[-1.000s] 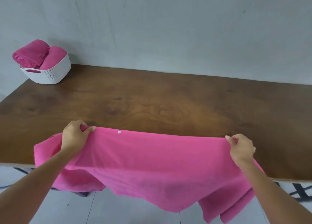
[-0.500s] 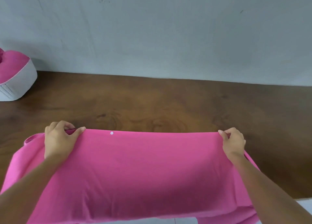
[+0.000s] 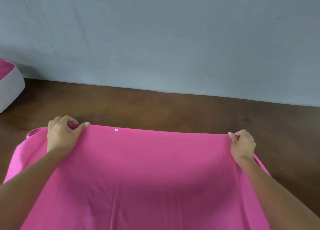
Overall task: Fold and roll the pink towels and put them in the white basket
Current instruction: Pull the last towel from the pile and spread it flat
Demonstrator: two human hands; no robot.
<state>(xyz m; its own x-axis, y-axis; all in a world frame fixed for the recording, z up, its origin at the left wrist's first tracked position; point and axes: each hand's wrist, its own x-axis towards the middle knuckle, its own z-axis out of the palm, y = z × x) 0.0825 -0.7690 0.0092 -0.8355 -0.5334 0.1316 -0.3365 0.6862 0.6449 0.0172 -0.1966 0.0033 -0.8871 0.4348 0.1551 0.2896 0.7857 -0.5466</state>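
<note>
A large pink towel (image 3: 149, 174) is stretched across the near part of the brown wooden table (image 3: 173, 108), its far edge straight and taut. My left hand (image 3: 63, 136) grips that edge near its left corner. My right hand (image 3: 242, 145) grips the same edge at the right corner. A small white dot sits on the cloth close to the far edge. The white basket (image 3: 10, 89) shows only partly at the left frame border, with pink towel inside it.
A grey wall (image 3: 173, 39) runs along the table's far side. Bare wood lies between the towel's far edge and the wall, and to the right of my right hand.
Both hands have carried the towel's edge farther onto the table, and more cloth now lies on the wood. The view has shifted right, pushing the basket to the left border.
</note>
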